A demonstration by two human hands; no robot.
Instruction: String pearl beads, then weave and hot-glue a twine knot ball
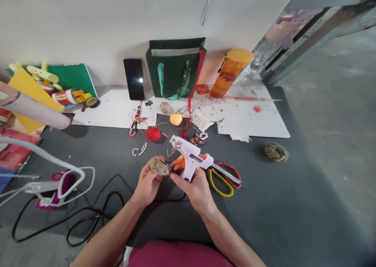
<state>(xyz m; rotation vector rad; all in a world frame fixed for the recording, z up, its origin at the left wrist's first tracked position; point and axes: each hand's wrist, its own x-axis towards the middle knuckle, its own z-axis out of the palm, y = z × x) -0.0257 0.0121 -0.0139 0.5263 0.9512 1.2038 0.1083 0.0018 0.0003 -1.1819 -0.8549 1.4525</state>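
My left hand (150, 183) is closed on a small coiled piece of beige-brown cord (160, 167), held up in the fingertips above the table. My right hand (197, 188) is wrapped round the handle of a white hot glue gun (192, 155), whose nozzle points up and to the left, away from me. The thumb and fingertips of that hand reach to the right edge of the cord piece; whether they press on it I cannot tell. A clear glue stick (226, 173) sticks out of the gun's back, over scissors (219, 185) with yellow and red handles.
Beyond my hands lie a red yarn ball (153, 134), a yellow ball (176, 119), beads (201, 123) and a beaded strand (135, 122). A green bag (176, 73), phone (134, 79) and orange bottle (229, 75) stand behind. Another cord coil (276, 152) sits right; black cable (96, 212) loops left.
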